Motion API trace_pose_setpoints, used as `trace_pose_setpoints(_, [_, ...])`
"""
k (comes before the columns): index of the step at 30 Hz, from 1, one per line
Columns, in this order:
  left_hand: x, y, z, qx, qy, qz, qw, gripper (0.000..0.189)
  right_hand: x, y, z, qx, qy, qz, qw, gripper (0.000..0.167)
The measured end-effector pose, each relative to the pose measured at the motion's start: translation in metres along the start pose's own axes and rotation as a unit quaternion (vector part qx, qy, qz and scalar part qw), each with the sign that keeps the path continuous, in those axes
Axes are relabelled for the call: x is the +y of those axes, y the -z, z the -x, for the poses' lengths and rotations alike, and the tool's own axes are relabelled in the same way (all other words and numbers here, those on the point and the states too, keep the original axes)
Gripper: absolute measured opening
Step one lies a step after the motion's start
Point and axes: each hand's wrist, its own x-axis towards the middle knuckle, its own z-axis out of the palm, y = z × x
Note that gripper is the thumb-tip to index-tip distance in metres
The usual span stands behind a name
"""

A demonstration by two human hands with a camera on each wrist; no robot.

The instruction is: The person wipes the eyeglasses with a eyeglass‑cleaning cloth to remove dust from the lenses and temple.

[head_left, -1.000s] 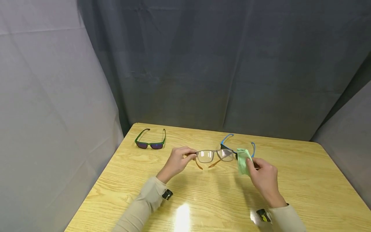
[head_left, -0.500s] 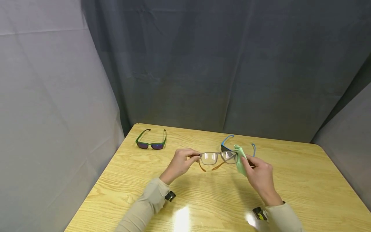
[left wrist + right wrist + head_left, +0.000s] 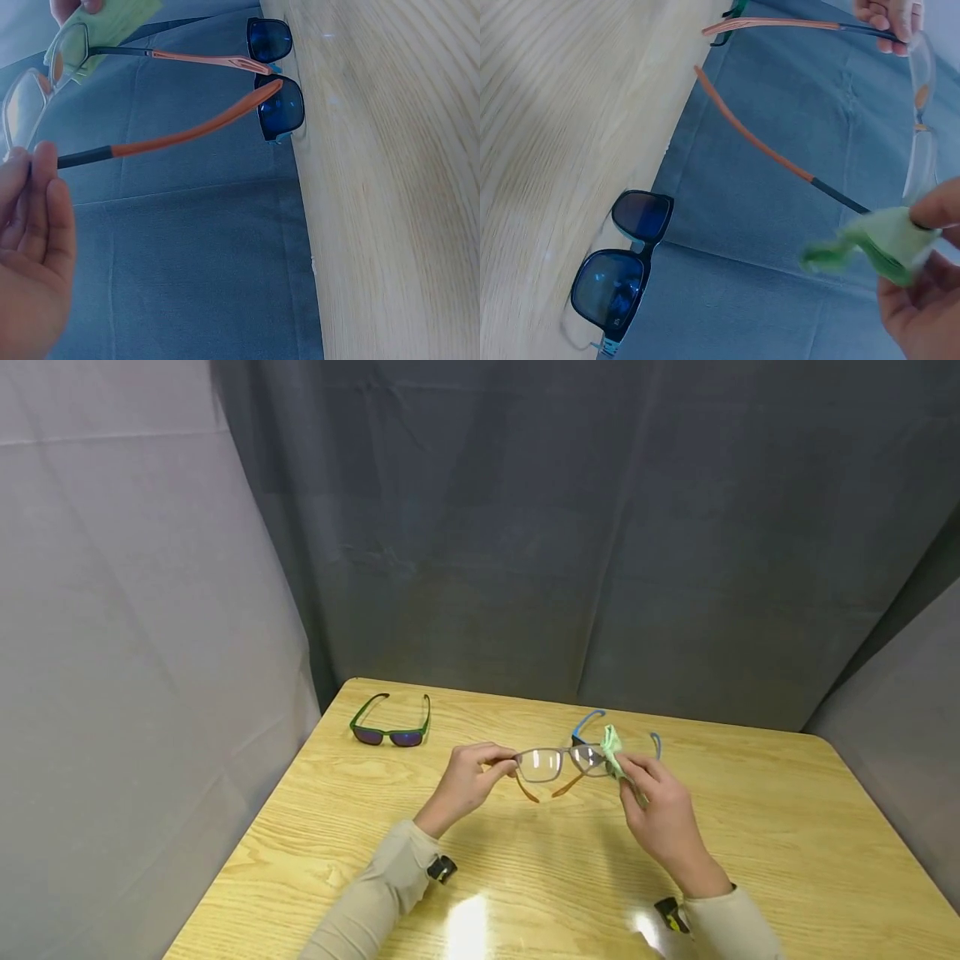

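Observation:
A pair of clear-lensed eyeglasses (image 3: pixel 540 765) with a grey frame and orange temple tips is held up over the table. My left hand (image 3: pixel 468 783) pinches it at one hinge corner, thumb against fingers. At the opposite end my right hand (image 3: pixel 662 817) pinches a light green cloth (image 3: pixel 611 748), which overlaps the outer edge of the other lens. In the right wrist view the cloth (image 3: pixel 889 244) is bunched between thumb and fingers, with a loose end hanging out. Both temples (image 3: pixel 202 127) extend unfolded in the left wrist view.
Green-framed sunglasses (image 3: pixel 388 737) with dark lenses sit at the table's back left. Blue-armed sunglasses (image 3: pixel 588 720) stand behind the eyeglasses, partly hidden by them and the cloth. A dark curtain (image 3: pixel 465 527) hangs behind the wooden table (image 3: pixel 315 827).
The eyeglasses and left hand shifted slightly right. My right hand moved left, bringing the cloth from beside the eyeglasses onto the end of the far lens, where it is now bunched.

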Motion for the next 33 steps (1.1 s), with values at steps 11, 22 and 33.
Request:
trace_pose_setpoints(11, [-0.001, 0.0, 0.003, 0.006, -0.002, 0.016, 0.9999, 0.019, 0.002, -0.003, 0.001, -0.005, 0.075, 0.048, 0.996, 0.042])
trace_pose_setpoints(22, [-0.003, -0.002, 0.002, 0.03, -0.032, 0.009, 0.999, 0.016, -0.002, -0.005, -0.004, 0.004, 0.12, 0.038, 0.992, 0.041])
trace_pose_setpoints(33, [-0.005, -0.006, 0.001, 0.04, -0.042, 0.013, 0.9982, 0.015, -0.013, -0.01, -0.009, -0.014, 0.158, 0.024, 0.987, 0.039])
